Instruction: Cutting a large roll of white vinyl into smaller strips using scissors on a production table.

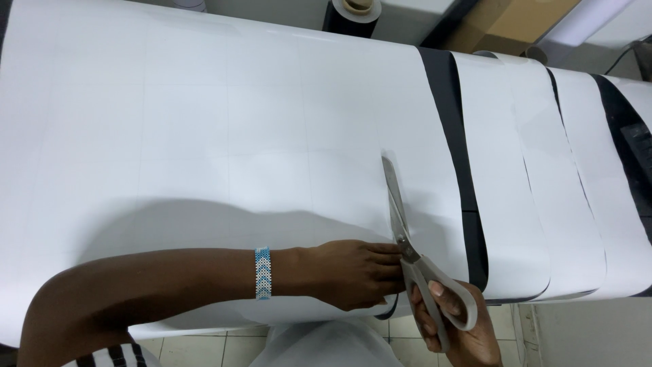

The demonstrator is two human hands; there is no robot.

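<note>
The right hand (pixel 456 323) holds gray scissors (pixel 407 231) with its fingers hooked through the handle loops, and the blades are a little open and point away from the person. The blades sit in a cut that runs up into a big white sheet (pixel 204 129), which lies flat over the table and hangs a bit over the near edge. The left hand (pixel 353 272) lies on the sheet just beside the scissors, and its fingers are pressed together and flat, with the tips touching the sheet right by the cut. A blue and white bracelet (pixel 263 272) is on that wrist. To cut well here, I think the left hand should hold the sheet still and tight, close to the blades but never in front of them. The sheet has faint grid lines, so the blades can follow one line to stay straight. Long, slow snips that do not shut all the way should leave a smooth edge. To the right lie white strips (pixel 506 170) with black bands (pixel 455 129) between them, side by side. A dark roll (pixel 353 17) stands at the far edge of the table.
</note>
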